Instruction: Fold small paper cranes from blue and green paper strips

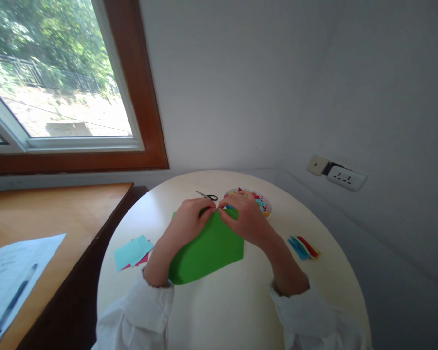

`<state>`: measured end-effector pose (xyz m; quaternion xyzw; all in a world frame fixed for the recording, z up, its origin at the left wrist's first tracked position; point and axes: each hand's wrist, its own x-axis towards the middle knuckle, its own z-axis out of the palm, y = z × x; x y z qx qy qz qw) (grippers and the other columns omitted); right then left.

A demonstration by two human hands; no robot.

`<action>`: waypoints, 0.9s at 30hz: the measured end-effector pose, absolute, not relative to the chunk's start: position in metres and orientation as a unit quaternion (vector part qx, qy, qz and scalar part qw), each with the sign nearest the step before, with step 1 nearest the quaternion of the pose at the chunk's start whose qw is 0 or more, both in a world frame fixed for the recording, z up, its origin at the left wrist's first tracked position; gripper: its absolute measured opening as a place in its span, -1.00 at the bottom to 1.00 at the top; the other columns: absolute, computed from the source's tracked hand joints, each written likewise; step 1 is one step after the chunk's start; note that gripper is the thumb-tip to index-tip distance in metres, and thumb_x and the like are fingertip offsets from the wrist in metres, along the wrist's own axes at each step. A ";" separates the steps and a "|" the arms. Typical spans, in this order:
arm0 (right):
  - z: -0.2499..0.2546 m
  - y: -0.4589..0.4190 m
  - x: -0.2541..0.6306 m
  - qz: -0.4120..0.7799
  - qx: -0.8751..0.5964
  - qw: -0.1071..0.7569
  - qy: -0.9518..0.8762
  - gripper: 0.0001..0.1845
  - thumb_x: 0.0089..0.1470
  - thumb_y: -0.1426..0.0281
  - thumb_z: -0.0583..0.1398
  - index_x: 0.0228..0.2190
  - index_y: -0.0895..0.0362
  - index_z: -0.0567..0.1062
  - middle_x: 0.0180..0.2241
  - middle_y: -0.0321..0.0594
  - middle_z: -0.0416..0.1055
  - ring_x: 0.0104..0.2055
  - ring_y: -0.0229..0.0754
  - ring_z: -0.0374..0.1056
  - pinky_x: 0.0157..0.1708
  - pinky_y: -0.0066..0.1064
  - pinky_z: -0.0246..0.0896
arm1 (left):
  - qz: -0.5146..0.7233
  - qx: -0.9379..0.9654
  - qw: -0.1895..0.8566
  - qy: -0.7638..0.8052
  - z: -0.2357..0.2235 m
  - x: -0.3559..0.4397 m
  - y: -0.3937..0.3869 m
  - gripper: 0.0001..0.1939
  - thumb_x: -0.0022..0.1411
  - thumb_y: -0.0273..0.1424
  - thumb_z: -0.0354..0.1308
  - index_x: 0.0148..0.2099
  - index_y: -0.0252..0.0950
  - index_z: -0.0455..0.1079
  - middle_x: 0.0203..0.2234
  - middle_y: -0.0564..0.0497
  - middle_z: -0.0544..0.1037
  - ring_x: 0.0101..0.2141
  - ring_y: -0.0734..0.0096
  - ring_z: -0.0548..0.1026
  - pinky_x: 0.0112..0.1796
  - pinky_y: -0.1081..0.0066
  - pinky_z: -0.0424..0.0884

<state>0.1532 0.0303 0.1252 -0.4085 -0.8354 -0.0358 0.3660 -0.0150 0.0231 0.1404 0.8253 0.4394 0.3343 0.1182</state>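
A green sheet of paper is held up over the round table, its lower edge curving toward me. At the sheet's top edge, my left hand pinches it between thumb and fingers. My right hand pinches the same edge just beside it, the two sets of fingertips nearly touching. Just beyond my hands lie scissors with black handles. A bowl holding small red, blue and yellow paper pieces sits behind my right hand, which hides part of it.
Light blue and red paper pieces lie on the left of the round white table. Blue, yellow and red strips lie on the right. A wooden desk at left carries a written sheet and a pen. The wall stands close behind.
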 end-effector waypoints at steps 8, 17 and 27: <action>0.133 0.029 0.168 -0.018 -0.404 0.368 -0.838 -0.89 0.02 0.45 0.10 -0.48 0.09 0.42 -0.41 -0.27 0.52 -0.34 -0.19 0.35 -0.05 -0.23 0.01 | 0.351 0.823 0.145 0.423 0.145 -0.019 0.021 -0.81 0.19 -0.43 0.00 -0.35 -0.29 0.44 -0.42 0.04 0.56 -0.36 0.38 0.47 -0.25 0.44 0.34; 0.135 0.036 0.194 -0.025 -0.452 0.372 -0.810 -0.86 0.00 0.44 0.10 -0.52 0.09 0.43 -0.47 -0.28 0.51 -0.38 -0.17 0.35 -0.11 -0.22 0.07 | 0.373 0.791 0.128 0.468 0.151 -0.035 0.021 -0.80 0.18 -0.39 0.00 -0.38 -0.28 0.44 -0.43 0.03 0.57 -0.38 0.34 0.47 -0.27 0.41 0.36; 0.136 0.039 0.205 -0.082 -0.475 0.442 -0.757 -0.82 0.06 0.36 0.08 -0.49 0.09 0.46 -0.43 -0.22 0.52 -0.34 -0.12 0.40 -0.20 -0.25 0.15 | 0.392 0.776 0.114 0.481 0.149 -0.041 0.023 -0.82 0.17 -0.39 0.01 -0.38 -0.27 0.43 -0.42 0.02 0.57 -0.37 0.33 0.47 -0.28 0.40 0.36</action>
